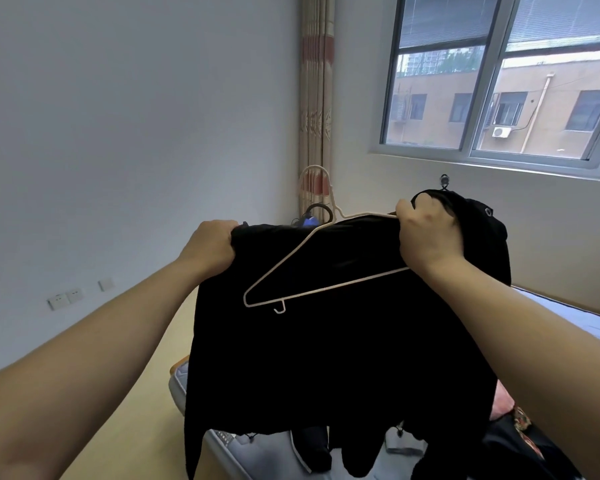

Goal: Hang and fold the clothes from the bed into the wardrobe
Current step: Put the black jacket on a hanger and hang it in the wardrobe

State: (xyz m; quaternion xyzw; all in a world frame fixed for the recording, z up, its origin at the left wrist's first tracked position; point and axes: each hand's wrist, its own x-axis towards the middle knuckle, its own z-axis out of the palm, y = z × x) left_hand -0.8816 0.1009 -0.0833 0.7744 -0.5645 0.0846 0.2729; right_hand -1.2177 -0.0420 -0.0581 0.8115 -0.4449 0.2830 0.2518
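Note:
I hold a black garment (326,351) up in front of me over the bed. My left hand (210,245) grips its upper left edge. My right hand (426,233) grips the upper right edge together with one arm of a white wire hanger (312,271). The hanger lies tilted against the front of the cloth, its hook (317,183) pointing up and away. The garment hangs down and hides most of the bed behind it. The wardrobe is out of view.
The bed (568,320) with a grey-blue mattress runs from lower centre to the right. More dark clothes (312,448) and a patterned red item (520,424) lie on it. A curtain (317,98) hangs at the corner, a window (499,74) is on the right wall, and wall sockets (65,298) sit low left.

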